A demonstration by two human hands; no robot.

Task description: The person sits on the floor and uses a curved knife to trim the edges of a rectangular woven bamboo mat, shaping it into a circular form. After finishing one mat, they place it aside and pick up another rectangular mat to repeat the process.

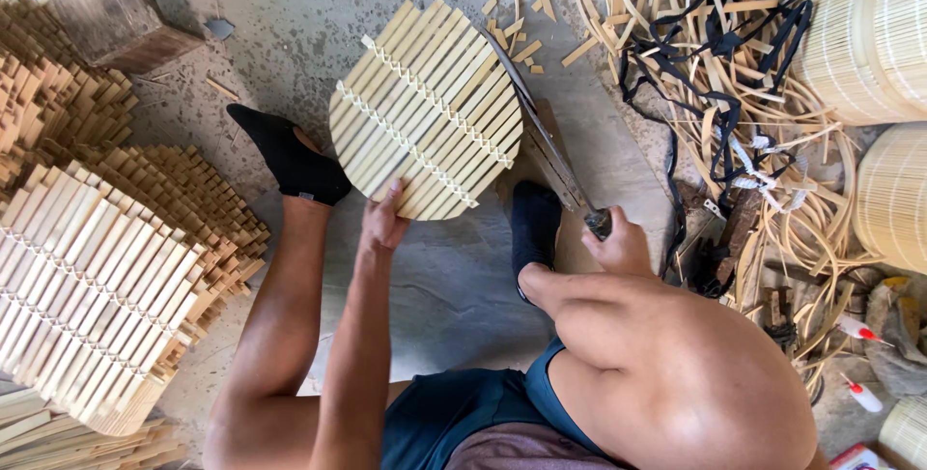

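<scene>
Left hand (384, 222) gripping lower edge of round bamboo slat mat (427, 110), fingers curled narrow onto slats, mat held tilted above concrete floor (454, 286). Right hand (618, 246) closed on handle of long blade (541, 132), blade running up and away from fingers along mat's right edge, touching it. Mat outline mostly rounded already; judged well along, right side still being trimmed. Left of left-hand fingers: stacks of untrimmed square mats (92, 306), judged still to do. Right of right-hand fingers: offcut strips and shavings (734, 74), finished round pieces (869, 35) beyond. Black-socked feet (294, 156) either side under mat.
</scene>
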